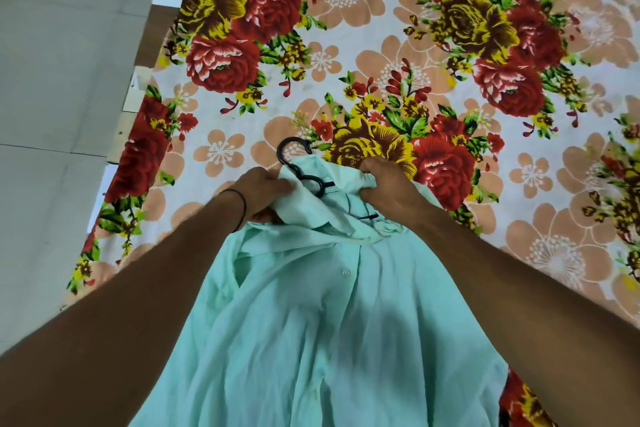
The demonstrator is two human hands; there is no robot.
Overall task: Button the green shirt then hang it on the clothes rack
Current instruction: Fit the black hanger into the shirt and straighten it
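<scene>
My left hand point(265, 192) and right hand point(388, 185) each gripped the green shirt point(311, 322) at its collar, around a black hanger point(301, 170), above the floral bedsheet point(381, 45).

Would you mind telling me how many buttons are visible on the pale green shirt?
1: a small green button on the pale green shirt's front placket, below the collar; folds may hide others.

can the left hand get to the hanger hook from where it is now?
Probably yes. The black hanger hook sticks out bare above the green shirt collar, just beyond the left hand, with only the floral sheet around it. That hand is gripping shirt fabric, though, so it would have to let go first.
</scene>
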